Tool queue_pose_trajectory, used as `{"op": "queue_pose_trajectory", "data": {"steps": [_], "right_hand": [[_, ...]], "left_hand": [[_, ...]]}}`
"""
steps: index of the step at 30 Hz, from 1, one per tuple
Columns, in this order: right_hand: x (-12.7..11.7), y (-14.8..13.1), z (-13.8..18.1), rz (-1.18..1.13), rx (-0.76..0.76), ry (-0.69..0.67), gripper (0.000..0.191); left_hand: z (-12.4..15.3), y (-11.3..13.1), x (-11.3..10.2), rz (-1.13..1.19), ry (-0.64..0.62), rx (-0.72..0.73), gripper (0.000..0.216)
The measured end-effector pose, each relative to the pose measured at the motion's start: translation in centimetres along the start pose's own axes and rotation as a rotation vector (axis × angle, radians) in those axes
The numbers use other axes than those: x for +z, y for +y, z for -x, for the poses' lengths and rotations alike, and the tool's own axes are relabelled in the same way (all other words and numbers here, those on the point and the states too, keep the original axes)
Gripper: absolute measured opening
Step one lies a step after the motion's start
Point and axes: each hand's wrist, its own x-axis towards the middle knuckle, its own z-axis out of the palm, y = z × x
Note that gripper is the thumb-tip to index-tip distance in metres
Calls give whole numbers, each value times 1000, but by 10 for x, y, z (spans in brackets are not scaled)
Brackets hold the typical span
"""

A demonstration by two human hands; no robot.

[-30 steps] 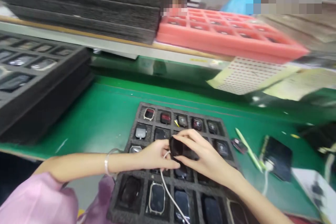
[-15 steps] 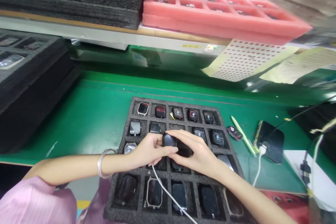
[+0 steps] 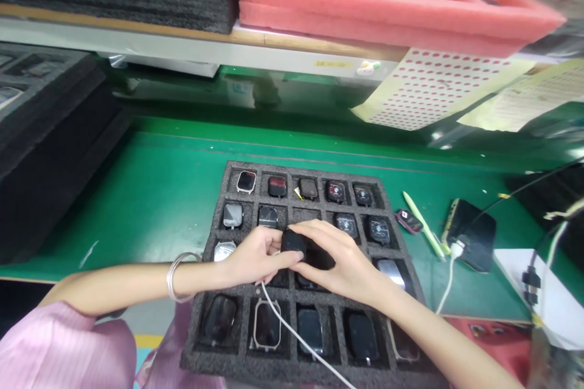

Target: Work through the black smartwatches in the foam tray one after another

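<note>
Black watch body (image 3: 292, 245) sits between our two hands over the dark foam tray (image 3: 274, 366) on the green desk (image 3: 159, 194). Our left hand (image 3: 253, 259) has its grip clamped on one side, thumb across it; our right hand (image 3: 347, 264) pinches its upper and lower edges. A white cable (image 3: 317, 357) trails from beneath our left fingers (image 3: 267, 278).

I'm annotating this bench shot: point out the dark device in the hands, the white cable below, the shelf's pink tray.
Dark device (image 3: 293, 241): head view, on its visible dark surface.
White cable (image 3: 295, 337): head view, midway along it.
Pink tray (image 3: 387, 19): head view, front wall.
</note>
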Motion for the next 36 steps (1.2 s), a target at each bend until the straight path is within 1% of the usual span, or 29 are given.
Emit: {"op": "queue_pose_trajectory", "data": {"steps": [7, 12, 21, 36], "right_hand": [[5, 1, 2, 45, -73, 46, 39], [8, 1, 3, 116, -138, 91, 39], [8, 2, 4, 131, -151, 92, 42], [8, 4, 6, 133, -147, 64, 45]], "left_hand": [[2, 1, 0, 20, -23, 14, 32], [1, -1, -1, -12, -46, 26, 33], [0, 2, 0, -25, -45, 19, 31], [0, 0, 0, -34, -37, 36, 31]]}}
